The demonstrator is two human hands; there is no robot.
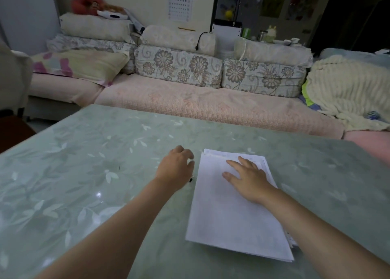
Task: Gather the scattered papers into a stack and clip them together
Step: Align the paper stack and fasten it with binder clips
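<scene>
A small black object (pixel 190 180), perhaps the clip, lies mostly hidden beneath the left hand (pixel 175 170)

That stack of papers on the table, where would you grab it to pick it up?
Probably by the near left corner of the stack of papers, coming in from the left. The right hand lies flat on the far part, the right forearm crosses the right edge, and the sheets lie flat on the table, so a bare corner is easiest to lift.

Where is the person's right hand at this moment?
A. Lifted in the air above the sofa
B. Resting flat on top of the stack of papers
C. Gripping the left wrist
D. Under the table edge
B: the right hand lies palm down, fingers spread, on the upper part of the paper stack on the table.
</scene>
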